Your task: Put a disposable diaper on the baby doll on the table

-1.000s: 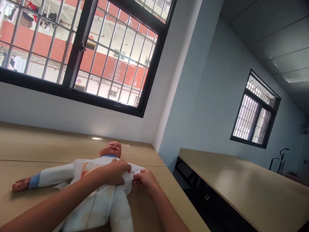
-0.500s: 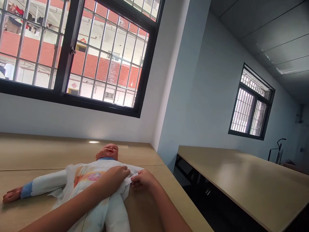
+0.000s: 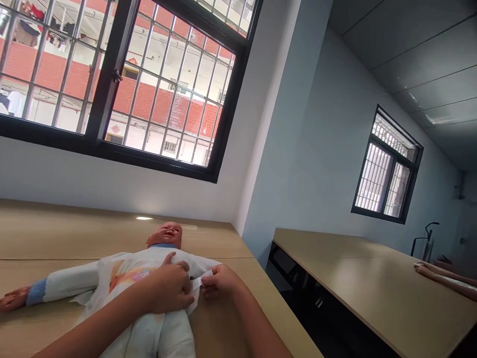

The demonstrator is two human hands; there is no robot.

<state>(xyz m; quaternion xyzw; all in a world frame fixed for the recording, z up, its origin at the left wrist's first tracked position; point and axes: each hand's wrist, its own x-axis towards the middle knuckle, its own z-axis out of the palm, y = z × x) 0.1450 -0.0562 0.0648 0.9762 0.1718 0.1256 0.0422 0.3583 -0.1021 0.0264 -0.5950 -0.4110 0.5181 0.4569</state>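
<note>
Working from afar, I see the left hand (image 3: pixel 167 288) pressing the middle of the baby doll (image 3: pixel 126 277), grip unclear, while the right hand (image 3: pixel 219 281) pinches a white tab (image 3: pixel 201 282), the doll lying face-up on the counter (image 3: pixel 55 231) at lower centre.

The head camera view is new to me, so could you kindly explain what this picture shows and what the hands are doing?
There is no machine here. This picture comes from a camera worn on a person's head, and the view is tilted. The arms entering from below are that person's own. A baby doll lies on its back on a light wooden table, dressed in a white garment. The left hand rests on the doll's middle, and the right hand pinches a small white tab at the garment's edge.
</note>
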